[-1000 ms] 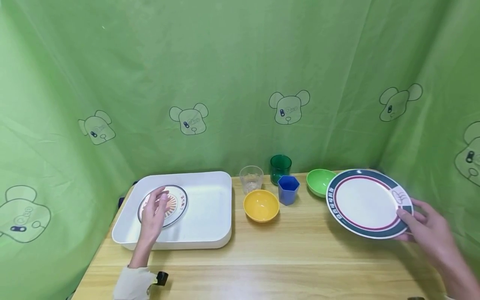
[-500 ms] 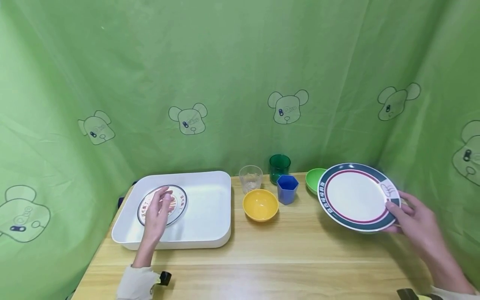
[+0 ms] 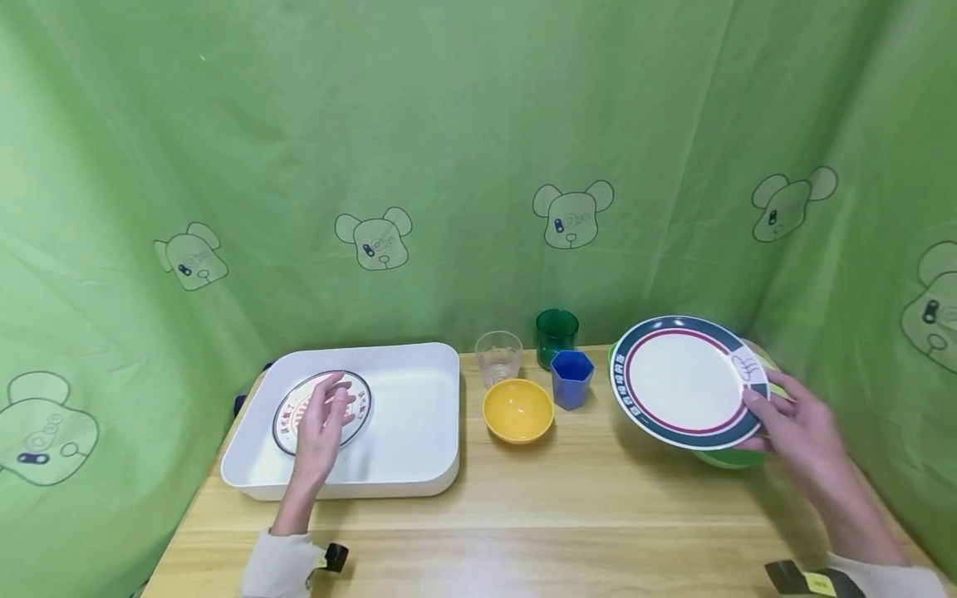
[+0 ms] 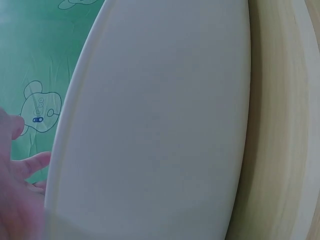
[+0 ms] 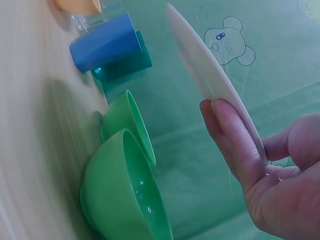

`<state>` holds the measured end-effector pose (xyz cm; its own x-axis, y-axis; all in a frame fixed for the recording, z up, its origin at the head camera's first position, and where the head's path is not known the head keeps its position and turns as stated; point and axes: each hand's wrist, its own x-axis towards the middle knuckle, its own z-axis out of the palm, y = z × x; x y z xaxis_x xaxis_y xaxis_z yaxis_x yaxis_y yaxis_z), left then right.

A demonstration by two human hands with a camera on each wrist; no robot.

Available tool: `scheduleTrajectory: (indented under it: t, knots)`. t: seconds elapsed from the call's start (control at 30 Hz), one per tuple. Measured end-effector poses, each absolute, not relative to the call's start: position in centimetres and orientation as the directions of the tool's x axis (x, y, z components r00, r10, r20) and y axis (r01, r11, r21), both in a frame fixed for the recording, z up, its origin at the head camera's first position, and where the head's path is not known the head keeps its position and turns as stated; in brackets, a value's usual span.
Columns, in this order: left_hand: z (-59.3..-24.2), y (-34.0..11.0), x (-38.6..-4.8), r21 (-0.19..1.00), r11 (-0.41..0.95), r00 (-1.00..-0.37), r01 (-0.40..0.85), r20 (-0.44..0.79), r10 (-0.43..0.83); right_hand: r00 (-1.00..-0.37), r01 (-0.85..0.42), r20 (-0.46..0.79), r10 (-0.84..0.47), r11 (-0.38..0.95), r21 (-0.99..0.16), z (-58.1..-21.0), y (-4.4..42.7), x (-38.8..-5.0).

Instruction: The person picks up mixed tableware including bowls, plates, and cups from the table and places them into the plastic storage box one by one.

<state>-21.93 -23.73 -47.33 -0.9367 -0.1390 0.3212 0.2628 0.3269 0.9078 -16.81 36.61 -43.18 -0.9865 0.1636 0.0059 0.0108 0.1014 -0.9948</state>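
Observation:
My right hand (image 3: 803, 436) pinches the right rim of a white plate (image 3: 688, 382) with a dark green border, thumb on top and fingers beneath. In the right wrist view the plate (image 5: 215, 75) is tilted and held above the table, apart from two green bowls (image 5: 120, 190) below it. From the head view the plate covers most of those bowls. Over the white tub (image 3: 414, 415) hovers my left hand (image 3: 320, 436), its fingers loosely extended and holding nothing. Inside that tub lies a second plate (image 3: 287, 419) with red markings, partly hidden behind the hand.
Between tub and held plate stand a yellow bowl (image 3: 519, 411), a clear cup (image 3: 498, 357), a blue hexagonal cup (image 3: 571, 380) and a dark green cup (image 3: 557, 330). A green curtain (image 3: 463, 149) rises behind the wooden table (image 3: 538, 515).
My right hand has carried the plate leftward and slightly up in the head view, uncovering part of a green bowl at the right. My left hand has shifted slightly right over the tub.

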Motion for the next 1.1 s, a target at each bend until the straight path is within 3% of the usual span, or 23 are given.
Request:
scheduleTrajectory:
  t: [1.1]
  knots:
    - [-46.7,-21.4,-22.6,0.899,0.279,-0.919,0.338,0.379,-0.110,-0.993,-0.039,0.040,0.111,0.017,-0.999,-42.9,32.1,-19.2]
